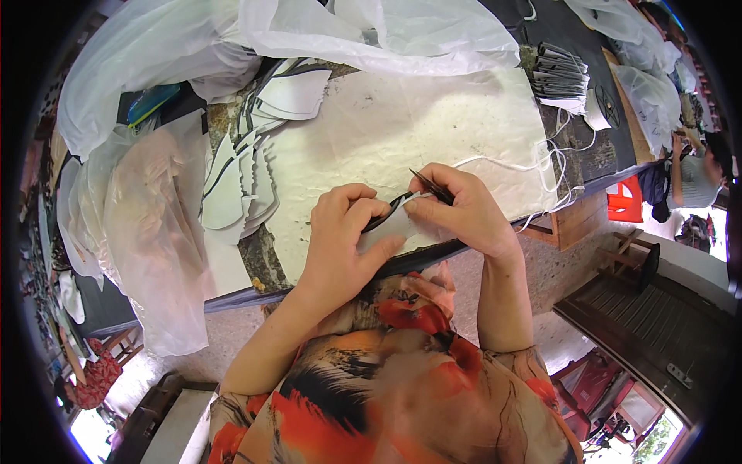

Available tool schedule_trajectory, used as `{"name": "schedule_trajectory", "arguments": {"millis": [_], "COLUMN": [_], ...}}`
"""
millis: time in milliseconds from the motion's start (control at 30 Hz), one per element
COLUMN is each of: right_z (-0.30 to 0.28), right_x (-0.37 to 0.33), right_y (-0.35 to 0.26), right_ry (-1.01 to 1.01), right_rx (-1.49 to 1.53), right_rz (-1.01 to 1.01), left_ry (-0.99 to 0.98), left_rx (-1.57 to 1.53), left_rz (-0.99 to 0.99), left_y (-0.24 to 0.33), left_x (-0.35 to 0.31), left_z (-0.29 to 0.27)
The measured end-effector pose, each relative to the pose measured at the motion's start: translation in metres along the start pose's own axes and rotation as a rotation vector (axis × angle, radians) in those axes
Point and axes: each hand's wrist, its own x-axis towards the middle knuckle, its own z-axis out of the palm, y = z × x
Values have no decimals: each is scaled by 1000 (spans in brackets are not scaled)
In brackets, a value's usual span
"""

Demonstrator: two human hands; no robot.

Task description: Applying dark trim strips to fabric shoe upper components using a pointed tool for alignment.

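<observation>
Near the table's front edge, both hands meet over a white cut piece (399,224) with a black edge strip. My left hand (338,241) is closed on its left side, thumb flat below and fingers curled over the strip. My right hand (470,210) pinches the strip's other end between thumb and forefinger. It also holds a dark, thin, pointed tool (434,189), its tip poking out to the left; the fingers hide most of it. To the left, similar black-edged white pieces lie in an overlapping pile (226,189), with more pieces (294,95) above them.
A pale sheet (386,116) covers the table's middle. White cord (502,162) loops at its right, below a bundle of black-edged pieces (560,73). Plastic bags (147,224) lie left and along the back. A red stool (624,201) and another person (696,174) are at far right.
</observation>
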Motion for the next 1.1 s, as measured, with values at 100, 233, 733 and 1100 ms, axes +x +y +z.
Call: {"name": "schedule_trajectory", "arguments": {"millis": [100, 233, 733, 1100], "right_z": [1, 1, -4, 8], "right_x": [0, 0, 6, 10], "right_y": [-2, -8, -16, -12], "right_ry": [-3, 71, -96, -22], "right_rx": [-5, -85, -21, -35], "right_rz": [-6, -124, -63, -66], "left_ry": [-46, -98, -420, -405], "left_rx": [-79, -69, -458, -608], "left_rz": [-83, -119, -505, -508], "left_y": [-2, 7, 3, -3], "left_x": [8, 17, 37, 36], "left_z": [-7, -21, -54, -54]}}
